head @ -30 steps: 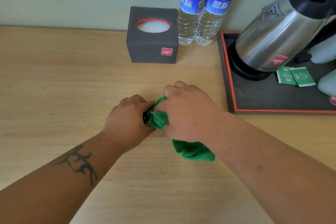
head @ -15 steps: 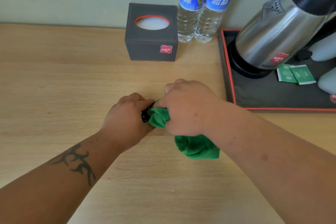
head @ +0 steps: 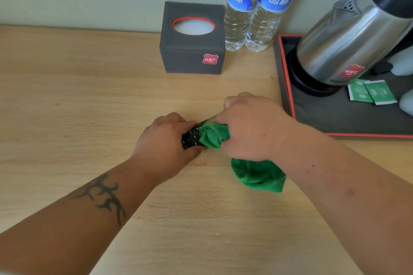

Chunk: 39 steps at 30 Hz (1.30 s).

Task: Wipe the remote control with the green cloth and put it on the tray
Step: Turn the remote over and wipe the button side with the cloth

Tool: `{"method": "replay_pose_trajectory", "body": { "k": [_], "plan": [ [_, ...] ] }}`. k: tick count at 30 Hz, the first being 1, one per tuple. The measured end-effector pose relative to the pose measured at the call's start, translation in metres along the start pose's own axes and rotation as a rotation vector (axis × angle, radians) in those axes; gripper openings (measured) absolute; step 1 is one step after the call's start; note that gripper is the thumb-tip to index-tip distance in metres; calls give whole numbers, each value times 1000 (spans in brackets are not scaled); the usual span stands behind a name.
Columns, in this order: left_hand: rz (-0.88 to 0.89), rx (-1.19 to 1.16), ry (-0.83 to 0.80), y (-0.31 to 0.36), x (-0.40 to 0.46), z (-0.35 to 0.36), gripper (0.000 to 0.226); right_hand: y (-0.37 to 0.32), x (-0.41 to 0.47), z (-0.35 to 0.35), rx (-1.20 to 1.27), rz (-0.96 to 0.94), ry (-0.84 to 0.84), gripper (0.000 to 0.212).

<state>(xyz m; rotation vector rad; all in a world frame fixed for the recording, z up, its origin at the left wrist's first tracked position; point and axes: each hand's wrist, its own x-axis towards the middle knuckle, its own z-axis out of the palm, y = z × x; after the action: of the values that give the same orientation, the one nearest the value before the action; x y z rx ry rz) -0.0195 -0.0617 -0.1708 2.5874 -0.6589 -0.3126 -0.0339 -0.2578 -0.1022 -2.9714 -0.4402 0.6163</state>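
A hotel room desk, by the look of it.
A kettle [head: 355, 35] and two green sachets [head: 371, 91] sit on a black tray [head: 335, 118]; two water bottles [head: 257, 6] and a tissue box [head: 193, 38], badged like the kettle, stand against the wall on the wooden desk [head: 78, 96].

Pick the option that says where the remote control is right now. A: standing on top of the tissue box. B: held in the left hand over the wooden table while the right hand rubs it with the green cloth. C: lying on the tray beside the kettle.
B: the left hand grips the remote control over the table, the right hand pressing the green cloth on it.
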Motion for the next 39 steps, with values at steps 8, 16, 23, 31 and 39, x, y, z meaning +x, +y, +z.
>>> {"method": "replay_pose_trajectory", "body": {
  "k": [8,16,23,31,39],
  "plan": [
    [5,-6,0,-1,0,1,34,-3,-6,11,42,-30,-20,36],
    [-15,3,-8,1,-1,0,35,9,-12,9,58,-16,9,35],
    [-23,-2,-4,2,-1,0,32,3,-9,16,86,-50,3,30],
    [-31,19,5,5,-4,-1,50,32,-8,6,102,62,91,32],
    [-19,54,14,7,-5,-1,49,12,-24,16,-79,47,21,53]
  ]
}}
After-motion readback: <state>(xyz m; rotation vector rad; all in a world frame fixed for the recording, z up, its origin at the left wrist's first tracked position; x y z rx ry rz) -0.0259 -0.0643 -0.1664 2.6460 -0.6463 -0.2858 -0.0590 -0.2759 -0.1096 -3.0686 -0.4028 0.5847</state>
